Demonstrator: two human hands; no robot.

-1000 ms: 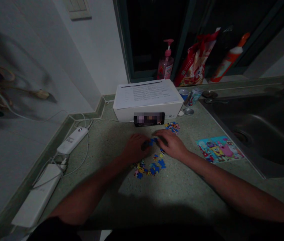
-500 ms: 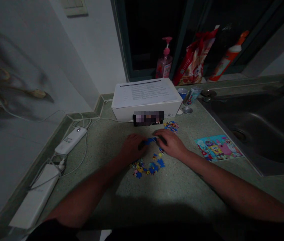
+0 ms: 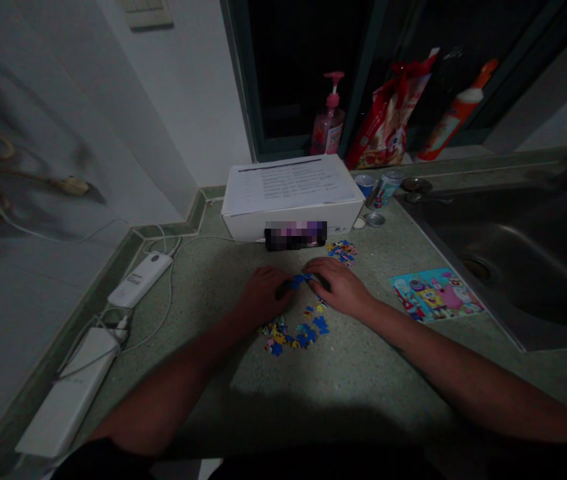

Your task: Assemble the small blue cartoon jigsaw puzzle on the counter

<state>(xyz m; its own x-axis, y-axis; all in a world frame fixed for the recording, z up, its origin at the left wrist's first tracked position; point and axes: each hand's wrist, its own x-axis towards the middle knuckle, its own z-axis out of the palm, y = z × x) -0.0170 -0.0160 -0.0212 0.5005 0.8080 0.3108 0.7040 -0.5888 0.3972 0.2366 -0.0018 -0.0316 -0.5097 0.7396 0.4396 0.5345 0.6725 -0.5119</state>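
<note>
Blue jigsaw pieces [image 3: 299, 281] lie between the fingertips of my two hands on the counter. My left hand [image 3: 265, 295] grips them from the left with curled fingers, while my right hand [image 3: 339, 287] pinches at their right end. The fingers partly hide the pieces, and I cannot tell whether they are joined. Closer to me is a loose group of mixed blue and yellow jigsaw pieces [image 3: 305, 335]. Another small pile of jigsaw pieces [image 3: 342, 251] sits just beyond my right hand. A colourful cartoon picture card [image 3: 436, 295] lies flat to the right.
A white box [image 3: 293, 190] stands at the back with a phone [image 3: 296, 236] leaning on its front. Cans [image 3: 384, 191] are beside it. The sink [image 3: 508, 247] is on the right. A power bank [image 3: 141, 280], cables and a white power strip [image 3: 76, 393] line the left.
My right fingers have shifted very slightly around the blue pieces. Both hands otherwise stay in place, and the phone's blurred screen shows different colours.
</note>
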